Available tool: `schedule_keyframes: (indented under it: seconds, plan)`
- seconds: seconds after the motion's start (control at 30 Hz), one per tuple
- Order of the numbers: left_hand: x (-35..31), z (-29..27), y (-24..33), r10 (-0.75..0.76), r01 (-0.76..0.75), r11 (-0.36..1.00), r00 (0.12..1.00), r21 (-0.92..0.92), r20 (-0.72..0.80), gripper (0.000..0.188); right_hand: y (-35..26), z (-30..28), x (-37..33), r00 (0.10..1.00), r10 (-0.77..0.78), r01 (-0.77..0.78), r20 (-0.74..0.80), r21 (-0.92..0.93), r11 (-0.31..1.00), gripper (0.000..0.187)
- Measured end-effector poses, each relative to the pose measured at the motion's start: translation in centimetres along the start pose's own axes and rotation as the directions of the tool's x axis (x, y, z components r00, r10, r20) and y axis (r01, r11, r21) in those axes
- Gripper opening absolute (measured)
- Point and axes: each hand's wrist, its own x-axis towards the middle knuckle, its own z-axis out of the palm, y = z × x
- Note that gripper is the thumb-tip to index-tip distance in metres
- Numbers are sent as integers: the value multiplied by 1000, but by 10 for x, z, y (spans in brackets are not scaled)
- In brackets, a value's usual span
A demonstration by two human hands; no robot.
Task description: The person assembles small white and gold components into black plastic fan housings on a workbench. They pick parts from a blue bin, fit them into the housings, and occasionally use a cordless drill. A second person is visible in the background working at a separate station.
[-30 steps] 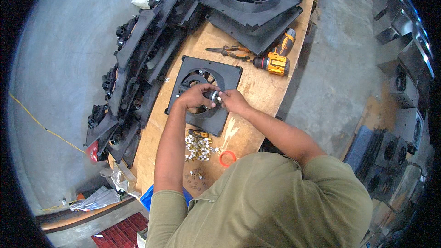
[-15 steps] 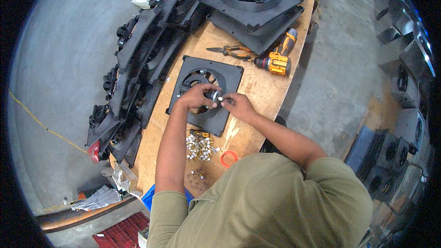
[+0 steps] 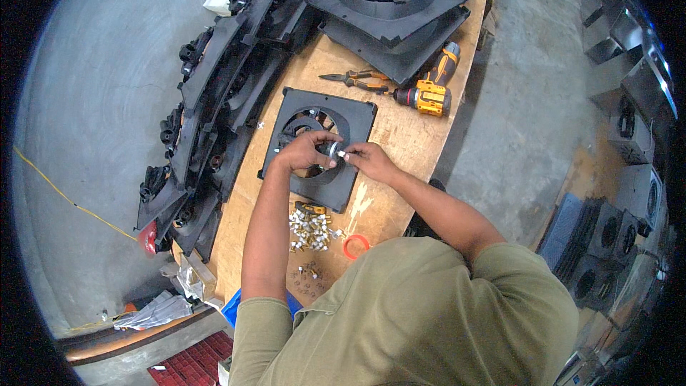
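Observation:
A black square plate with a round opening and a ring-shaped frame lies on the wooden table in front of me. Over its opening, my left hand curls thumb and fingers around a dark round part with a silvery disc face. My right hand comes in from the right, its fingertips pinched on a small white-tipped piece right against that disc. The fingers partly cover both pieces, so how far they join cannot be seen.
Near me lie a heap of white-and-brass fittings, scattered small clips and an orange ring. Beyond the plate are pliers and a yellow cordless drill. Stacked black plates stand behind; a leaning row lines the left.
Both hands keep nearly the same place and hold. The right fingers have shifted slightly around the white-tipped piece at the disc. The view has moved a little.

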Motion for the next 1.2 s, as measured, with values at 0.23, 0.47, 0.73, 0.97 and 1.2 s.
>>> schedule_keyframes:
  seconds: [0.23, 0.47, 0.73, 0.97, 1.2]
  plan:
    - [4, 0, -11, 43, -43, 998, 999, -55, -1, 67, -15, -8, 0, 999, 42, -43, 27, 39, 998, 18]
    - [6, 1, -13, 89, -89, 996, 996, -10, -23, 67, -24, -23, 12, 993, -31, 50, 110, -178, 983, 20]
    - [4, 0, -5, -2, 5, 997, 999, -82, 33, 69, -17, -17, 27, 954, 237, -227, 185, -71, 971, 13]
    - [2, 1, -4, 21, -21, 1000, 1000, 1, -12, 67, -3, 6, 3, 938, 265, -236, 223, -147, 961, 19]
    - [-4, 1, 6, -4, 4, 999, 1000, -50, -3, 65, -16, 17, -47, 970, 44, 129, 237, -665, 735, 27]
